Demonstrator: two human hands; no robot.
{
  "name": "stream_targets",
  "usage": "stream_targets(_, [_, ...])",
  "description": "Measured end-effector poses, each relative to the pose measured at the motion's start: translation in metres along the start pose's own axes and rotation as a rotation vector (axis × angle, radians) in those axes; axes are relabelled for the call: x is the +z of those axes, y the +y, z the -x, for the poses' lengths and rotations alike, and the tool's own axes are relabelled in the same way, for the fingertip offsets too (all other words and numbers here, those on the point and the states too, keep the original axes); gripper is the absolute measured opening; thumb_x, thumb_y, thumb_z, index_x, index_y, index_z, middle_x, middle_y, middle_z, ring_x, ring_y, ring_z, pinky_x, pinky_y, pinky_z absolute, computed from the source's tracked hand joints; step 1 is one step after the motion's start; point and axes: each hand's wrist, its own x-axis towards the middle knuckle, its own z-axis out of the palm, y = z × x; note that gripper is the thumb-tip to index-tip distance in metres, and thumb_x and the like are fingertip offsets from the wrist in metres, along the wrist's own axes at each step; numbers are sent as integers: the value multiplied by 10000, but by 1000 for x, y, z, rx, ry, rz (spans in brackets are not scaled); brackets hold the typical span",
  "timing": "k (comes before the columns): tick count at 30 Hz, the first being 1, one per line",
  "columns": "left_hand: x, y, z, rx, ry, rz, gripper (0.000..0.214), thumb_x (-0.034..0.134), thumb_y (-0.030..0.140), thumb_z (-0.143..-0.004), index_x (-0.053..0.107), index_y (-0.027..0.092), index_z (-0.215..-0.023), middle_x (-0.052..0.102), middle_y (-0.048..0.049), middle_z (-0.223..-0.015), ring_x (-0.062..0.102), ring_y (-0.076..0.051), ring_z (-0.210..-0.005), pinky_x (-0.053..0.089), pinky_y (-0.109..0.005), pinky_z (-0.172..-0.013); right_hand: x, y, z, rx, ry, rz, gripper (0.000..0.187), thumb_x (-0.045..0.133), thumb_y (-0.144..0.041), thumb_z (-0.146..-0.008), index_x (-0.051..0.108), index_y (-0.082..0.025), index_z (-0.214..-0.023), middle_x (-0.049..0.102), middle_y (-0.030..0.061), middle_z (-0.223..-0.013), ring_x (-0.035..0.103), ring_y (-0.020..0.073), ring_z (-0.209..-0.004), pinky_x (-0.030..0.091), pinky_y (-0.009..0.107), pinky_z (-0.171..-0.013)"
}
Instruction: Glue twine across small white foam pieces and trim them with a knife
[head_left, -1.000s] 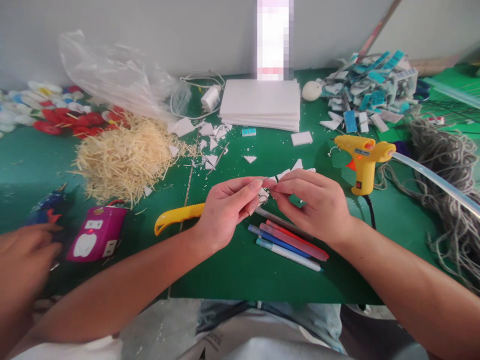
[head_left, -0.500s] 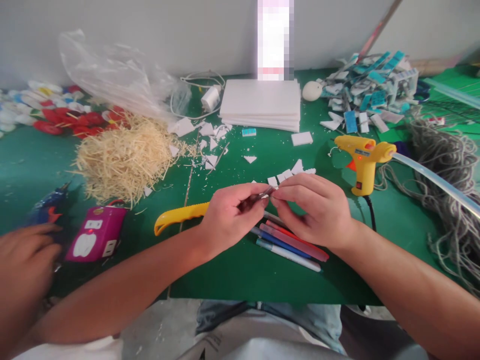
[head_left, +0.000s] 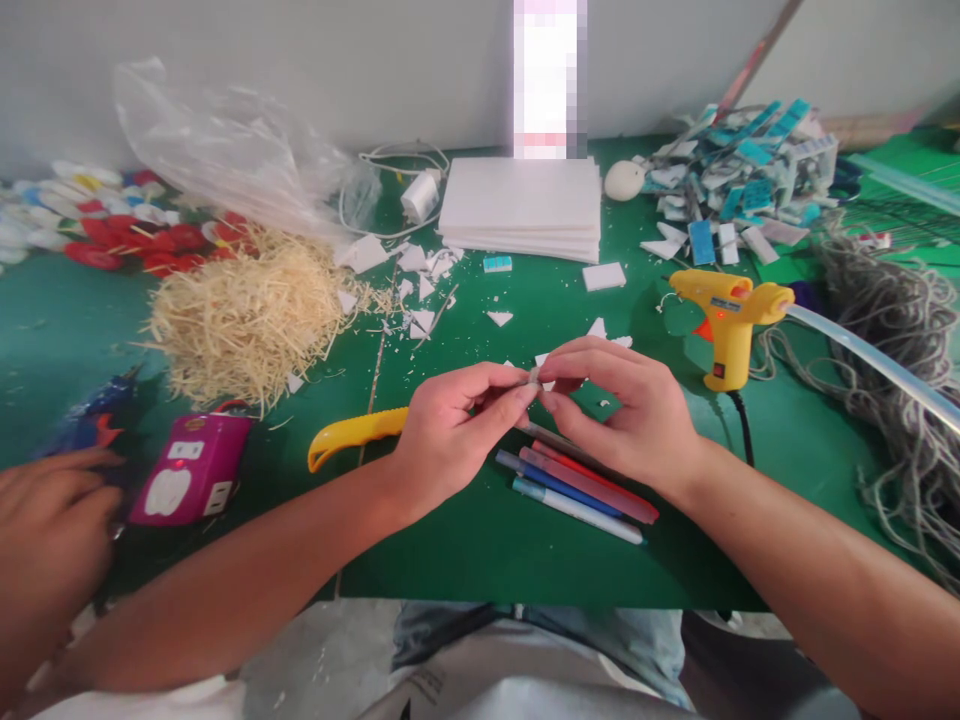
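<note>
My left hand and my right hand meet over the middle of the green table, fingertips almost touching. Between them they pinch a small greyish-white piece, partly covered by the fingers and too small to name. Below my hands lie several pens, among them a white marker and a pinkish-red marker. A yellow-handled tool lies beside my left hand, its far end hidden behind it. Small white foam scraps lie just beyond my right fingers.
A yellow glue gun stands at right, near tangled grey yarn. White foam sheets are stacked at the back. Straw and a magenta power socket box sit at left, where another person's hand reaches in.
My fingers have shifted slightly, and the small piece now shows lighter between the fingertips. My right hand has opened a little wider below its pinch and covers more of the white scraps.
</note>
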Motion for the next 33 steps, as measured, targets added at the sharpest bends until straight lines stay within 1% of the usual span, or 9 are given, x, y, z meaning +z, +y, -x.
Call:
stream_targets(6, [-1,-1,0,27,24,27,94,787,258,-942,808,189,-882,749,18,-687,498,-57,-477,390,-173,-441,1,0,-1,62,23,-50,145,754,-129,-947,723,-237,-855,789,-11,-790,723,140,-697,603,271,-652])
stream_targets(8, [0,-1,-1,40,55,-18,91,794,264,-926,812,187,-882,746,15,-700,523,-65,-508,416,-174,-462,2,-1,-1,74,21,-53,164,731,-106,-937,714,-239,-842,783,-15,-780,719,139,-690,595,269,-649])
stream_targets(13, [1,-1,-2,27,97,-71,100,822,292,-888,828,193,-905,823,-34,-848,669,-124,-652,570,-221,-611,6,-4,0,62,35,-45,154,710,-94,-896,704,-237,-841,794,-15,-796,724,134,-687,599,264,-648])
stream_targets(17, [3,-2,-2,46,138,-42,59,834,246,-869,811,198,-895,799,-7,-804,619,-91,-576,514,-197,-536,6,-4,1,62,29,-25,142,691,-120,-921,694,-239,-844,796,-16,-796,728,130,-688,593,260,-641])
stream_targets(21, [2,-5,-2,218,189,-94,70,809,157,-895,762,204,-874,786,14,-822,622,-76,-576,510,-181,-532,6,-5,0,61,31,-48,157,697,-101,-918,684,-232,-833,787,-21,-780,722,121,-687,589,248,-646])
stream_targets(24, [-2,-7,-3,410,129,-277,148,743,74,-958,794,208,-921,829,-5,-891,711,-92,-697,562,-178,-647,5,-5,0,59,32,-62,165,708,-80,-902,684,-233,-843,786,-25,-785,721,121,-691,590,244,-652])
stream_targets(26, [-5,-6,-3,499,74,-400,190,723,47,-984,818,210,-960,859,-24,-946,779,-111,-810,595,-175,-734,5,-4,0,54,32,-59,161,707,-84,-904,685,-235,-854,788,-24,-796,720,123,-692,592,249,-653])
stream_targets(30, [-10,-3,-3,547,17,-587,206,709,64,-1014,849,215,-1010,884,-58,-1032,837,-155,-911,647,-204,-842,5,-3,1,36,20,-31,166,691,-79,-911,670,-229,-843,771,-20,-784,718,120,-691,592,243,-658])
stream_targets(33, [-12,-2,-3,553,-22,-654,220,671,77,-1034,846,210,-1029,882,-56,-1029,836,-164,-922,658,-225,-873,5,-3,1,13,3,-28,168,690,-80,-919,658,-223,-839,756,-21,-768,712,112,-689,588,232,-656])
